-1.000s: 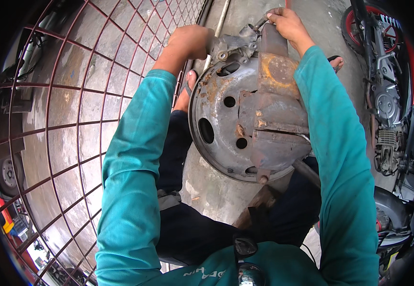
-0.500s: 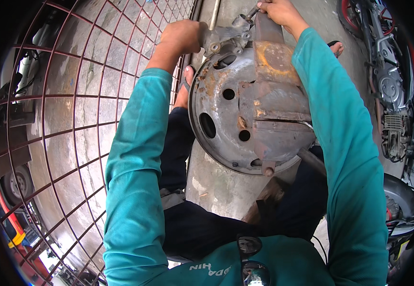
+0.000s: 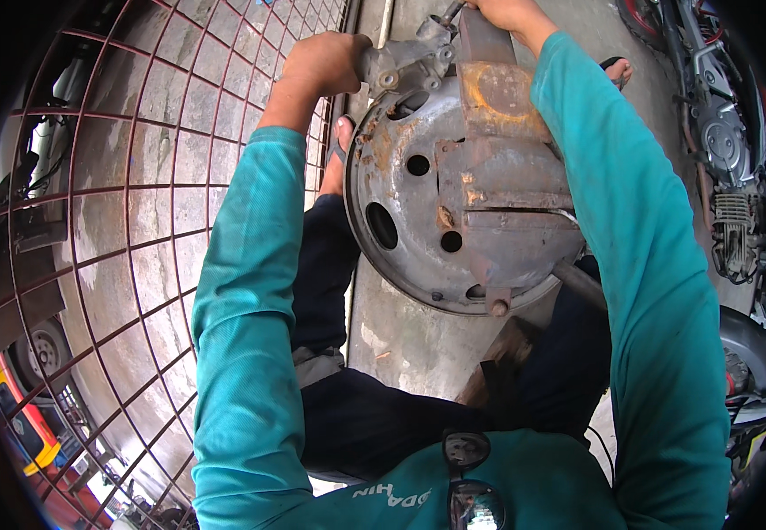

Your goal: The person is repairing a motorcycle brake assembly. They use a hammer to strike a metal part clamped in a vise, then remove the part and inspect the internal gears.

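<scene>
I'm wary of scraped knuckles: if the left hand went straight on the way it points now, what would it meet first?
Most likely the grey, irregular cast-metal part with round holes, immediately right of the left hand, whose grip seems closed around its end. Depth is unclear here.

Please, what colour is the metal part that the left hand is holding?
The metal part is dull silver-grey; it shows best in the head view.

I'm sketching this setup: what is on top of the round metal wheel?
A rusty vise-like body covers the right part of the metal wheel; the surface beneath cannot be seen. The right sleeve hides part of that body.
</scene>
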{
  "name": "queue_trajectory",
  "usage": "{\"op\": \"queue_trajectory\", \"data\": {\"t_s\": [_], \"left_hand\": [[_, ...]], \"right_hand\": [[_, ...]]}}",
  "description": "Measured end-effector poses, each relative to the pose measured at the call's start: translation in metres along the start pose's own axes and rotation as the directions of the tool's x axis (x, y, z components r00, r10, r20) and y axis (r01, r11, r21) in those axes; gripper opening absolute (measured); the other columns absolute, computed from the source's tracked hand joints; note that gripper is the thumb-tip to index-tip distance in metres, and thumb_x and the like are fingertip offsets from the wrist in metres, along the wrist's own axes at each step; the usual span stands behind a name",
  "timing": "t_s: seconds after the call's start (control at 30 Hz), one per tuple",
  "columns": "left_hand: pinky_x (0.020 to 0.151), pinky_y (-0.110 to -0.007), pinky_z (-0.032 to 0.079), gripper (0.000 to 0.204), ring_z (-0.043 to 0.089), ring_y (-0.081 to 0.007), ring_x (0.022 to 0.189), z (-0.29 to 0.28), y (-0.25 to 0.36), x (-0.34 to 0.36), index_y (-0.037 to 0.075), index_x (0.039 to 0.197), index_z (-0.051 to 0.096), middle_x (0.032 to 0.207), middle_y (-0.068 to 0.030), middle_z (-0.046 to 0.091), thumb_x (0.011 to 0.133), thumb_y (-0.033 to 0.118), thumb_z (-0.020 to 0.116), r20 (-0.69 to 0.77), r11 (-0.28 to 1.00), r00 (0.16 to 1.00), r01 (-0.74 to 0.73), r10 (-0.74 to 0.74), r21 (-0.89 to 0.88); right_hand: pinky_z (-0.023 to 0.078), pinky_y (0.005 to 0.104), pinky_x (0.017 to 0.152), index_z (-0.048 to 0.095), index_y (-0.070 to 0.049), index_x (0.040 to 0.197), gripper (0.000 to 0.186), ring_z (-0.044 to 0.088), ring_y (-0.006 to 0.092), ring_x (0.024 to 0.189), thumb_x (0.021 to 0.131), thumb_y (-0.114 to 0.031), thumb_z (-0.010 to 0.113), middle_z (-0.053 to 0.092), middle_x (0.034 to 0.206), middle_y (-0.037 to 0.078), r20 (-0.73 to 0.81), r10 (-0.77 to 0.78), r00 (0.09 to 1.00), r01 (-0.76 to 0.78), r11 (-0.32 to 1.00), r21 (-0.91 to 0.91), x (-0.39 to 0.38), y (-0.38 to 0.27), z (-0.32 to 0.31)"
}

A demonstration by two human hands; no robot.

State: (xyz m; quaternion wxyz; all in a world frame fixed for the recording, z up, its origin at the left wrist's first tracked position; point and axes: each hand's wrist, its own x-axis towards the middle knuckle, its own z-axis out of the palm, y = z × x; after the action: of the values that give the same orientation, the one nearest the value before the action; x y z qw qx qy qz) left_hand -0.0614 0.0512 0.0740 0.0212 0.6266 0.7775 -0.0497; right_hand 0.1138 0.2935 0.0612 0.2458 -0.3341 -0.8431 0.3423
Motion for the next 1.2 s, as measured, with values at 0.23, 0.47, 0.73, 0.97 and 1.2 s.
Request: {"op": "queue_trajectory", "data": {"t_s": [0.23,0.47,0.73,0.97,1.2], "left_hand": [[0.086,-0.045,0.060,0.058,0.073,-0.0316,0.100,0.002,0.001,0.001,0.022,0.127,0.070,0.103,-0.0100,0.077,0.070,0.019,0.075,-0.012,0.999,1.000,0.022,-0.022,0.029],[0.086,-0.046,0.060,0.061,0.073,-0.0323,0.099,0.005,-0.002,0.000,0.024,0.130,0.069,0.104,-0.0111,0.076,0.069,0.022,0.077,-0.012,0.999,1.000,0.016,-0.015,0.044],[0.087,-0.046,0.060,0.061,0.073,-0.0319,0.099,0.006,-0.001,0.001,0.024,0.129,0.069,0.103,-0.0107,0.077,0.070,0.023,0.078,-0.024,0.999,1.000,0.015,-0.014,0.041],[0.085,-0.046,0.059,0.063,0.073,-0.0340,0.098,0.007,-0.003,0.001,0.025,0.129,0.068,0.103,-0.0121,0.076,0.067,0.024,0.081,-0.043,1.000,0.999,-0.009,0.010,0.019],[0.085,-0.046,0.059,0.064,0.073,-0.0342,0.098,0.009,-0.004,0.001,0.025,0.129,0.068,0.103,-0.0123,0.076,0.066,0.024,0.081,-0.050,1.000,0.999,0.004,-0.003,0.018]], "right_hand": [[0.056,0.0380,0.077,0.077,0.004,0.098,0.021,0.072,0.0254,0.086,0.089,-0.014,0.071,0.076,0.095,0.019,0.072,0.085,0.994,-0.096,0.983,0.158,0.003,-0.003,-0.005],[0.055,0.0431,0.088,0.076,0.004,0.101,0.030,0.073,0.0354,0.096,0.086,-0.023,0.075,0.075,0.101,0.026,0.022,0.056,0.998,-0.055,0.997,-0.050,-0.002,-0.009,-0.008],[0.056,0.0432,0.092,0.076,0.003,0.102,0.034,0.072,0.0366,0.103,0.083,-0.026,0.076,0.073,0.107,0.027,-0.047,0.067,0.997,-0.072,0.990,-0.117,0.006,-0.003,-0.005],[0.056,0.0438,0.089,0.077,0.003,0.102,0.035,0.072,0.0367,0.100,0.083,-0.026,0.076,0.074,0.106,0.028,0.048,0.032,0.998,-0.031,0.999,-0.028,0.006,0.001,-0.010],[0.056,0.0433,0.090,0.076,0.003,0.104,0.036,0.072,0.0375,0.104,0.084,-0.027,0.076,0.074,0.107,0.027,0.004,0.087,0.996,-0.086,0.989,-0.122,0.006,-0.001,-0.007]]}}
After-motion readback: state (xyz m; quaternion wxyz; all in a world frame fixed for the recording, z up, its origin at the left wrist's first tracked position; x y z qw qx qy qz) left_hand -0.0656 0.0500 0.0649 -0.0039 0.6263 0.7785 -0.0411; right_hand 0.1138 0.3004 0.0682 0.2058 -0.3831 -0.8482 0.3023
